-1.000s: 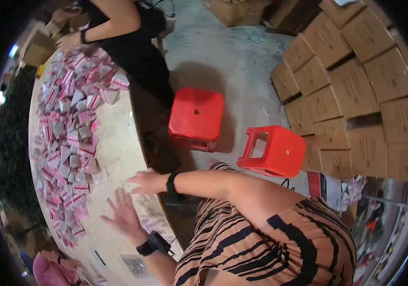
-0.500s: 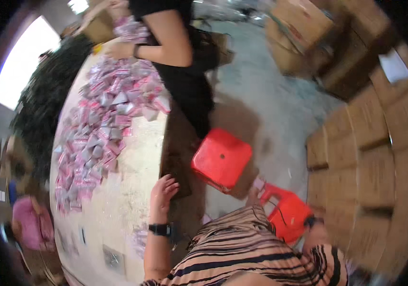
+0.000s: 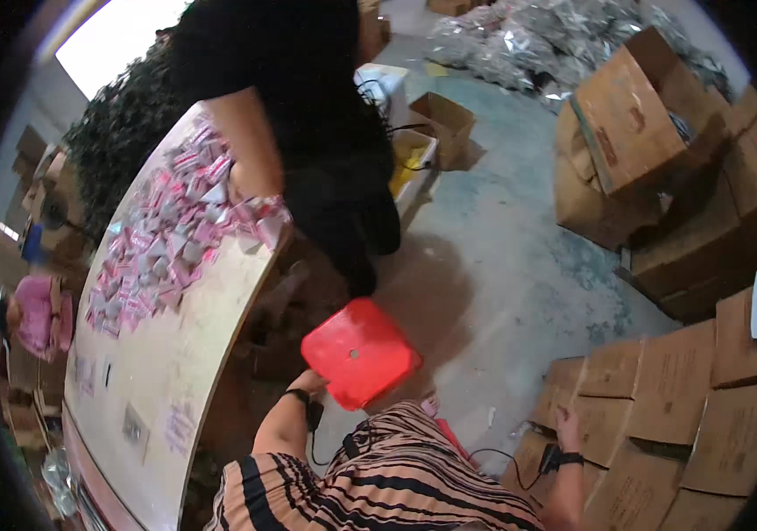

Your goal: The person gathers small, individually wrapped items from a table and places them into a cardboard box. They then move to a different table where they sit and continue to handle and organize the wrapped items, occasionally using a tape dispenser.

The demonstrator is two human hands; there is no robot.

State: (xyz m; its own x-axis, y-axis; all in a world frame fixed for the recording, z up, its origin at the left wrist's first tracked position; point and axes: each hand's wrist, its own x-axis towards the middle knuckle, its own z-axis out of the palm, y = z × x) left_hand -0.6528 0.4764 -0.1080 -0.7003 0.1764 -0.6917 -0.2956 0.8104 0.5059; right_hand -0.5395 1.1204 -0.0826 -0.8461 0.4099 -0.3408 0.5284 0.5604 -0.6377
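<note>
A red square plastic stool (image 3: pixel 363 356) with a small hole in its seat stands on the floor in front of me. My left hand (image 3: pixel 309 381) is at the stool's left edge, against or very close to it; its fingers are mostly hidden there. A dark band circles that wrist. To my right, my right hand (image 3: pixel 566 428) hangs in front of the stacked cardboard boxes (image 3: pixel 604 416), fingers loosely apart and nothing visible in them. A dark device with a cable is strapped to that wrist. A sliver of a second red stool (image 3: pixel 455 439) shows beside my striped clothing.
Many small pink-and-white packets (image 3: pixel 162 243) cover the far part of the pale table (image 3: pixel 206 332). A co-worker in black (image 3: pixel 299 106) stands at its far end, an arm over the packets. Open cartons (image 3: pixel 635 124) and silvery bags (image 3: pixel 538 44) lie beyond. Someone in pink (image 3: pixel 38 314) sits left.
My view has turned and shifted. My left hand has gone from above the table's edge down to the red stool. My right hand is now away from the second stool, near the boxes.
</note>
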